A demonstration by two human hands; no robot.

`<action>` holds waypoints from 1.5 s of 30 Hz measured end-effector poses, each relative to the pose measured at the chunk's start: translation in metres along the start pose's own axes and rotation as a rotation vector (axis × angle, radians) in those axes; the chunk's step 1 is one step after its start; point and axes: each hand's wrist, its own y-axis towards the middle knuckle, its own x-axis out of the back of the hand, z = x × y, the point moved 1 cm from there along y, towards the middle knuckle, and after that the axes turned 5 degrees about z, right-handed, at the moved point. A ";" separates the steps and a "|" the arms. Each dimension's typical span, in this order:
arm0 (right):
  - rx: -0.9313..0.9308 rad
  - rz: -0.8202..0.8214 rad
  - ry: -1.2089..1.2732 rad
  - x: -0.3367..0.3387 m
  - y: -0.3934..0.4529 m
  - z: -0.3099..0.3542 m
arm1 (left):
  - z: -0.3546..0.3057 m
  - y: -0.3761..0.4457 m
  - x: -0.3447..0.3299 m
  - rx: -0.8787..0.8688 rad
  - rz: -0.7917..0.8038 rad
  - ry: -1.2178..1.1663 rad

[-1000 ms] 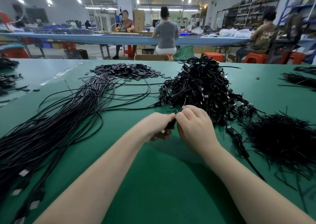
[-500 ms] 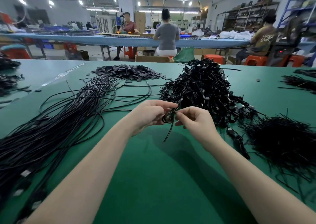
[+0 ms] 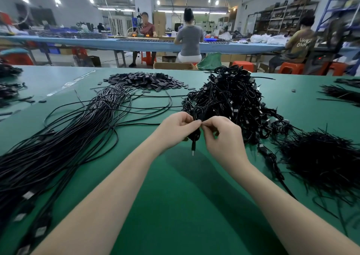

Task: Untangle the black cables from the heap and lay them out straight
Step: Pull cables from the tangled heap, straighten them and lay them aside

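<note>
A tall heap of tangled black cables [image 3: 231,102] sits on the green table [image 3: 181,206], just beyond my hands. My left hand [image 3: 175,129] and my right hand [image 3: 222,136] meet in front of the heap and both pinch one small coiled black cable [image 3: 195,136]. Its plug end hangs down between my wrists, above the table. To the left, a long bundle of straightened black cables [image 3: 58,145] runs from the table's middle toward the near left corner.
A pile of small flat black pieces [image 3: 146,81] lies at the back. A bushy pile of thin black ties [image 3: 323,161] lies at the right, more ties [image 3: 342,95] farther back. Several people sit at a long blue bench [image 3: 136,43] behind.
My hands have lifted off the table and moved toward the heap, raising the coiled cable. Its plug end now dangles free below them.
</note>
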 end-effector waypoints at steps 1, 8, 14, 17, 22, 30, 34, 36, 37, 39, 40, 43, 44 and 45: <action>0.029 -0.012 -0.031 0.000 -0.001 0.001 | -0.002 0.000 -0.003 0.044 -0.002 -0.087; 0.301 -0.129 -0.282 0.002 -0.007 0.002 | -0.015 -0.002 -0.006 0.238 0.038 -0.405; -0.003 -0.079 0.050 0.000 -0.005 -0.007 | -0.009 -0.002 0.000 0.103 0.128 -0.263; -0.034 -0.051 0.053 0.000 -0.004 -0.009 | -0.003 -0.002 0.003 0.003 0.095 -0.139; -0.055 0.000 0.053 -0.004 -0.005 -0.010 | 0.003 0.003 0.001 -0.125 -0.089 0.130; 0.276 -0.104 -0.279 0.002 -0.006 -0.003 | -0.003 0.005 -0.015 0.275 -0.058 -0.454; 0.352 -0.195 -0.345 0.002 -0.007 -0.006 | -0.007 0.003 -0.014 0.366 0.097 -0.629; 0.236 -0.172 -0.187 0.001 -0.008 -0.008 | -0.007 0.001 -0.014 0.268 0.113 -0.537; 0.183 -0.150 -0.122 0.000 -0.009 -0.009 | -0.006 0.001 -0.014 0.232 0.112 -0.456; 0.098 -0.120 -0.053 0.000 -0.010 -0.011 | -0.002 0.000 -0.012 0.127 0.082 -0.213; 0.071 -0.113 -0.030 0.000 -0.009 -0.012 | 0.001 0.001 -0.011 0.063 0.066 -0.105; 0.049 -0.087 0.014 -0.001 -0.008 -0.012 | 0.003 0.000 -0.009 -0.088 0.005 0.006; 0.042 -0.085 0.023 -0.002 -0.008 -0.011 | 0.004 0.000 -0.008 -0.118 -0.014 0.011; 0.035 -0.088 0.030 -0.002 -0.007 -0.011 | 0.004 0.001 -0.008 -0.130 -0.028 0.012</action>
